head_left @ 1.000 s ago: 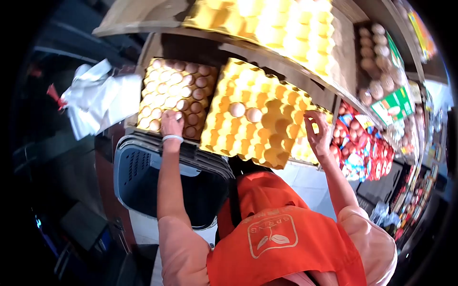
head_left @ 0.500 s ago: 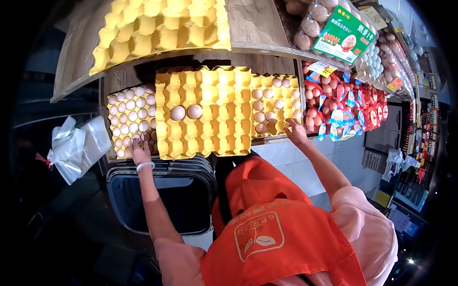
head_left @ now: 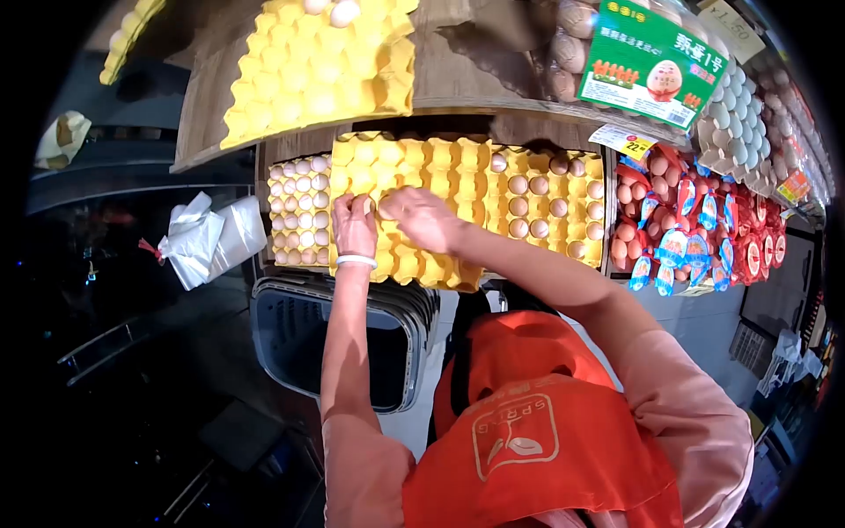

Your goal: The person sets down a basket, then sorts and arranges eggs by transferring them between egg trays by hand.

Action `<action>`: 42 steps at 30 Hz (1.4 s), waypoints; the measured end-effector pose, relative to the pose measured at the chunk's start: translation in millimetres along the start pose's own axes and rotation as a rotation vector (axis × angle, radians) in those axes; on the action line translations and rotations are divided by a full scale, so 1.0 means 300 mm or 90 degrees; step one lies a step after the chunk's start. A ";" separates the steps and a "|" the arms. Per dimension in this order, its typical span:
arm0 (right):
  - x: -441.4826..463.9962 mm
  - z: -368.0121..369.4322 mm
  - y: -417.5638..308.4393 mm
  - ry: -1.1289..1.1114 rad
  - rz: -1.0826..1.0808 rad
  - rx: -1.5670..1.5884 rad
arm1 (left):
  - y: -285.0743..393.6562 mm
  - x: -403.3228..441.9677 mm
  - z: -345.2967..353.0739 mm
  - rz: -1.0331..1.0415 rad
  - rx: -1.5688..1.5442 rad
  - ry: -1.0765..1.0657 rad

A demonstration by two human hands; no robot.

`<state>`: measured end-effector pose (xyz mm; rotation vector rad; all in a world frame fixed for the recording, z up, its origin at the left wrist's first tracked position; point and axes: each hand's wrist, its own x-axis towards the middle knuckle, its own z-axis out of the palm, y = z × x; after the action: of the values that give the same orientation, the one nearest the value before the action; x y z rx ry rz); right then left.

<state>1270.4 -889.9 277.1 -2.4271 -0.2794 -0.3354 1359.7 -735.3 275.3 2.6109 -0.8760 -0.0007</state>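
Wooden shelving spans two levels, with a red apron below it and a stack of baskets under the lower level, toward the left. On that level, the middle egg tray, yellow and molded, sits between and partly over the right egg tray and the left egg tray. The right one has eggs in scattered cups; the left one's visible part is closely filled. Another yellow tray lies on the upper level, two pale eggs at its far edge. Red net bags of eggs are just right of the right tray, below a pack with a green label. Clear plastic bags hang near the left end. Both hands are at the middle tray's left part, close together: the right hand reaches across with its fingers curled inward, and the left hand has bent fingers over the tray's left edge. Whether either grasps an egg, I cannot tell. Smaller still are a price tag on the shelf edge and a white wristband on the left wrist.
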 end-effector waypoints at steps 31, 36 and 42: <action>-1.055 -0.326 0.403 -0.024 0.429 -0.079 | 0.804 -0.248 0.243 -0.070 -0.566 -0.372; -1.028 -0.339 0.377 0.053 0.461 0.006 | 0.791 -0.295 0.384 -0.087 -0.584 -0.334; -0.904 -0.437 0.240 0.147 0.478 0.124 | 0.645 -0.267 0.092 -0.158 -0.540 -0.150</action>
<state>1012.9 -1059.3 248.9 -2.0925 0.6576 -0.2241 1179.5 -840.2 309.7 1.9029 -0.4576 -0.6166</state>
